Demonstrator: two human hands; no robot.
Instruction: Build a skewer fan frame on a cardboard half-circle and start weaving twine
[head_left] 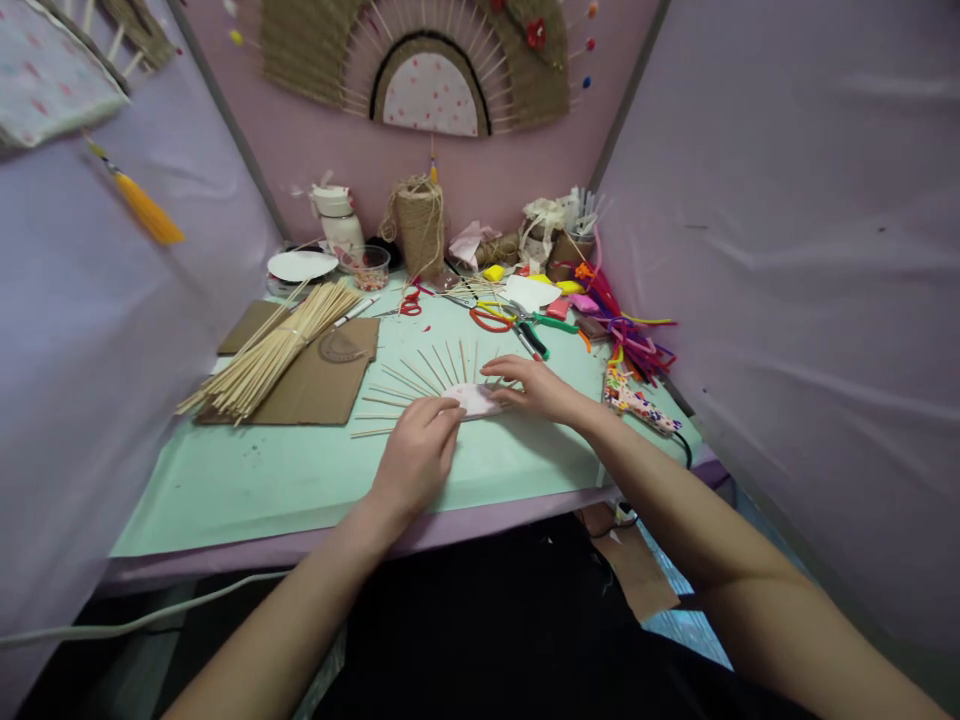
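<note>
On the pale green table lies a small white half-round piece (474, 400) with thin wooden sticks (430, 370) spreading from it like a fan. My left hand (422, 447) rests at its left side, fingers curled together at the edge; whatever they may grip there is hidden. Over its right side is my right hand (536, 388), palm down, with the fingers apart and their tips near the sticks and the white piece. The right-hand sticks are partly hidden beneath it.
A bundle of sticks (281, 350) lies on cardboard (330, 385) at left. Behind are red scissors (410, 303), green-handled pliers (553, 323), a twine roll (420, 225) and a white bottle (339, 220). A glue gun (641, 405) and pipe cleaners (637, 340) lie at right.
</note>
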